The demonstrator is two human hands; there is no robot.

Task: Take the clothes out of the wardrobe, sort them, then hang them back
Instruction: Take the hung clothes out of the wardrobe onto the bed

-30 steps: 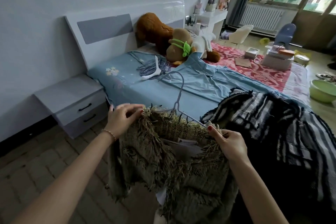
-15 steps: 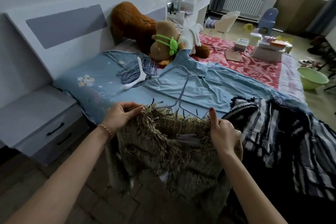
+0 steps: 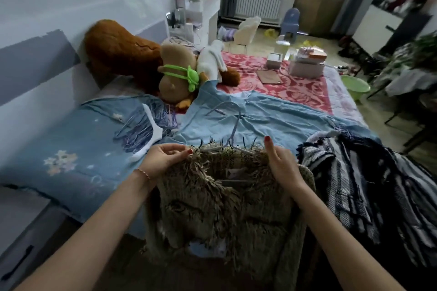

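An olive-green fringed garment (image 3: 227,205) hangs over the bed's near edge on a pale wire hanger (image 3: 233,130), whose hook sticks up above the collar. My left hand (image 3: 165,158) pinches the garment's left shoulder fringe. My right hand (image 3: 281,165) grips the right shoulder, with the index finger pointing up. A black-and-white striped garment (image 3: 369,186) lies heaped to the right. A light blue garment (image 3: 272,118) is spread on the bed behind the hanger.
A bundle of loose wire hangers and a white hanger (image 3: 144,130) lie on the blue bedsheet (image 3: 66,149). Plush toys (image 3: 142,59) sit by the headboard. Boxes (image 3: 305,64) rest on the red blanket. A grey nightstand (image 3: 21,238) stands at lower left, a green basin (image 3: 356,85) on the floor.
My view has swung right and closer to the bed. Both hands keep their hold on the fringed garment's shoulders, and my right index finger has straightened upward.
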